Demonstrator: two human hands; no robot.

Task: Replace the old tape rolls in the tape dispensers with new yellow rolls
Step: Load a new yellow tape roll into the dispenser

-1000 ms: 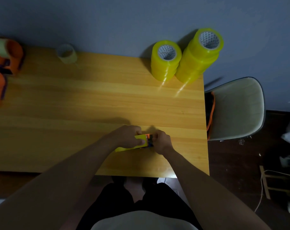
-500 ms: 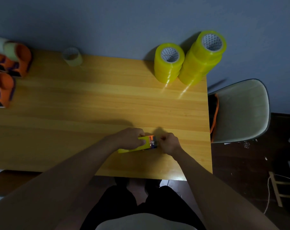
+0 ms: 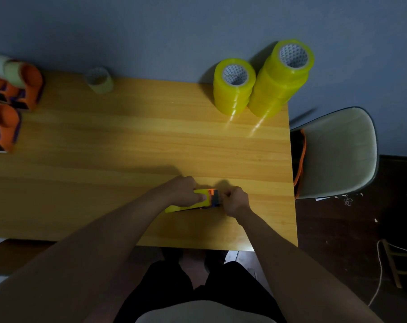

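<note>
Your left hand (image 3: 183, 191) lies curled over the yellow roll (image 3: 186, 207) that sits in the tape dispenser (image 3: 213, 198), near the front edge of the wooden table (image 3: 127, 141), and it holds this roll with the thumb on its side. Your right hand (image 3: 236, 201) is closed at the dark and orange end of the dispenser, just beside the left hand; its fingers seem to pinch something there, but what exactly I cannot tell. The new yellow rolls stand in two stacks at the far right corner, a shorter stack (image 3: 234, 86) touching a taller stack (image 3: 281, 78). More orange dispensers (image 3: 13, 89) are at the far left edge, with a pale roll (image 3: 99, 80) near them. A chair (image 3: 337, 152) stands right of the table.
</note>
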